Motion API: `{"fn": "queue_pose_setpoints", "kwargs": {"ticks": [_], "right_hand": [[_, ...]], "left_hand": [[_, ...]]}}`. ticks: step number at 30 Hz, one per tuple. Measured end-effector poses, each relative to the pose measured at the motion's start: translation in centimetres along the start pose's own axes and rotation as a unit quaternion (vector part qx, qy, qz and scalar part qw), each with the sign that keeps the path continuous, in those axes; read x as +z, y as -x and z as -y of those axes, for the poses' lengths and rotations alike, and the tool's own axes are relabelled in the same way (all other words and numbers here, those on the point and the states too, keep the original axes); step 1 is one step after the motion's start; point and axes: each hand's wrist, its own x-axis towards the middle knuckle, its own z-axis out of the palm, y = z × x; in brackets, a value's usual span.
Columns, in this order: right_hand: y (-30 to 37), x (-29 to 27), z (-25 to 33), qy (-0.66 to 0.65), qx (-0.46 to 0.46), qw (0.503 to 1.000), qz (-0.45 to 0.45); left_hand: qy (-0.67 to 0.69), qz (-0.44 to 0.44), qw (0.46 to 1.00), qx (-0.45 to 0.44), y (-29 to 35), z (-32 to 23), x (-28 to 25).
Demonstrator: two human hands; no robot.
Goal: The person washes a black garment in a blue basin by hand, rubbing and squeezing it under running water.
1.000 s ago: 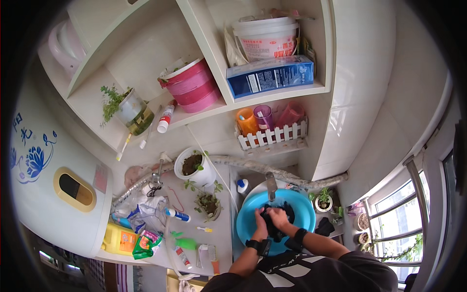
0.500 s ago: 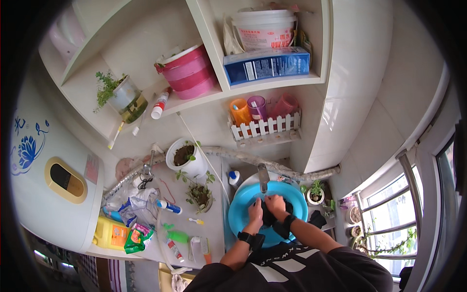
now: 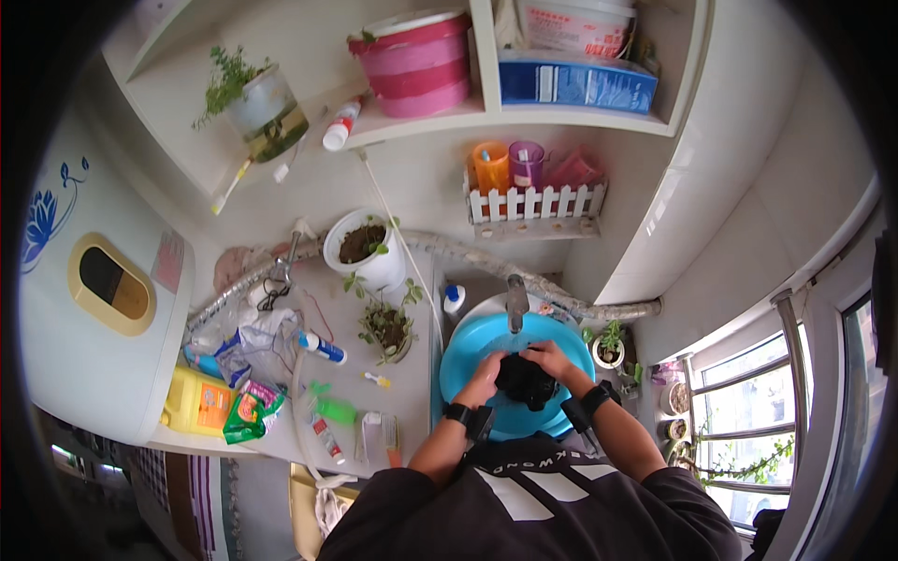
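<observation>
Both hands are over a round blue basin (image 3: 456, 360) under a metal faucet (image 3: 516, 304). A bunched, wet-looking black cloth (image 3: 526, 381) lies between them. My left hand (image 3: 485, 376) holds its left side, fingers closed on the edge. My right hand (image 3: 552, 359) grips the upper right side, with the thumb and fingers curled on it. What kind of cloth item it is, I cannot make out. Each wrist wears a black band. Water shows in the basin near the faucet.
On the left counter are a white flowerpot (image 3: 372, 271), a small potted plant (image 3: 388, 332), a yellow jug (image 3: 198, 400), a blue-and-white tube (image 3: 323, 347) and a green bottle (image 3: 337, 409). A rack of cups (image 3: 535, 201) hangs behind the faucet. Another potted plant (image 3: 608, 351) stands right of the basin.
My hands have moved apart, and the black cloth now shows as a fuller bundle between them. The whole view has shifted, with the shelves sitting higher in the picture.
</observation>
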Motion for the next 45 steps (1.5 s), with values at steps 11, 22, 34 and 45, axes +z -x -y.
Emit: {"fn": "queue_pose_setpoints", "kwargs": {"ticks": [11, 22, 34, 45], "right_hand": [[3.9, 2.0, 3.9, 0.169, -0.172, 0.97, -0.037], [1.2, 8.4, 2.7, 0.23, -0.149, 0.904, -0.328], [0.5, 0.5, -7.9, -0.238, 0.006, 0.968, -0.076], [2.3, 2.1, 1.4, -0.184, -0.167, 0.968, -0.041]], "left_hand": [[0.18, 0.034, 0.981, -0.068, 3.4, -1.3, 4.8], [0.121, -0.105, 0.978, 0.131, 4.2, -1.5, 6.4], [-0.18, -0.024, 0.931, 0.317, 8.1, -3.6, 9.1], [0.017, -0.138, 0.955, 0.263, 4.9, -1.6, 2.8]]}}
